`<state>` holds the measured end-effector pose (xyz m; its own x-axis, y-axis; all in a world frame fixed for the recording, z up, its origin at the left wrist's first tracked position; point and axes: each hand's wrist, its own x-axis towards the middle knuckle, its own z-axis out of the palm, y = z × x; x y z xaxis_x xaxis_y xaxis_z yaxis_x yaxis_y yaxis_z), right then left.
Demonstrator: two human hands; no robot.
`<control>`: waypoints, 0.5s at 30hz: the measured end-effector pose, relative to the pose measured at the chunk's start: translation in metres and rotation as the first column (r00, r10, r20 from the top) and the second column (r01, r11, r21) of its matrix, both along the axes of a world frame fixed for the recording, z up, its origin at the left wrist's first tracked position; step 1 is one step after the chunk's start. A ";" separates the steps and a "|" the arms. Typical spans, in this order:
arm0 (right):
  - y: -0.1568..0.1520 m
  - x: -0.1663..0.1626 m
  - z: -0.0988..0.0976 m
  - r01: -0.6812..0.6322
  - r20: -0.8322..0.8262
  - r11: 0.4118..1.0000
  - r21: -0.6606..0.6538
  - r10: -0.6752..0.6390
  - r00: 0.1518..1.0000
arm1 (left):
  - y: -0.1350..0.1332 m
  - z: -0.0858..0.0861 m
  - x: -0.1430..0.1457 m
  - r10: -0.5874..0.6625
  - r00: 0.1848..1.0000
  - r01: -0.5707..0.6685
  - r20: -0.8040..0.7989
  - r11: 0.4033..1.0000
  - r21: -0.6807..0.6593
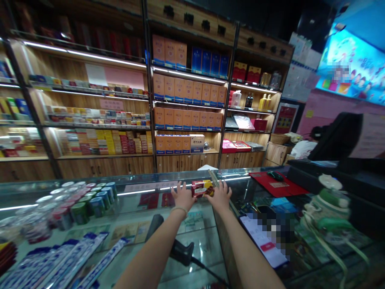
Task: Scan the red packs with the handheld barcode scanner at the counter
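Observation:
A small red-and-yellow box (202, 188) is between my two hands, over the far part of the glass counter. My left hand (183, 197) grips its left end, thumb against the side and the other fingers raised. At the box's right end my right hand (220, 196) has its thumb on the lower corner, fingers spread upward. Whether the box rests on the glass or is held just above it, I cannot tell. Partly hidden under my left forearm lies a black handheld scanner (183, 251) with a cable.
Several cans (80, 212) stand in rows at the left, with long blue-and-white packets (69, 257) in front. At the right are a phone-like white screen (263, 241), a green-and-white bottle (329, 204) with a strap, and a red mat (278, 184). Stocked shelves (189, 104) line the wall.

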<state>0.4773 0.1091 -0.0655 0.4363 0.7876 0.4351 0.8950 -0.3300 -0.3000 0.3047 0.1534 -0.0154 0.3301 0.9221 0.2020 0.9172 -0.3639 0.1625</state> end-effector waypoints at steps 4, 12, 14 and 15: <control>-0.004 -0.002 0.004 -0.022 0.042 0.999 0.049 0.020 0.999 | -0.006 0.004 -0.003 -0.002 1.000 0.002 -0.001 1.000 0.025; -0.015 -0.012 0.031 -0.033 0.106 0.991 0.129 0.019 0.994 | -0.022 0.030 -0.012 -0.012 0.999 0.007 0.031 0.989 0.148; -0.016 -0.018 0.040 -0.022 0.087 0.988 0.151 0.009 0.996 | -0.025 0.041 -0.017 -0.028 0.999 0.019 0.038 0.979 0.204; -0.017 -0.021 0.045 -0.017 0.076 0.986 0.165 0.004 0.997 | -0.026 0.047 -0.021 -0.034 0.999 0.023 0.041 0.973 0.229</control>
<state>0.4566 0.0923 -0.0203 0.3896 0.7065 0.5908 0.9202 -0.2718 -0.2819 0.2841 0.1271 0.0312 0.3416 0.8401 0.4214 0.8996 -0.4220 0.1122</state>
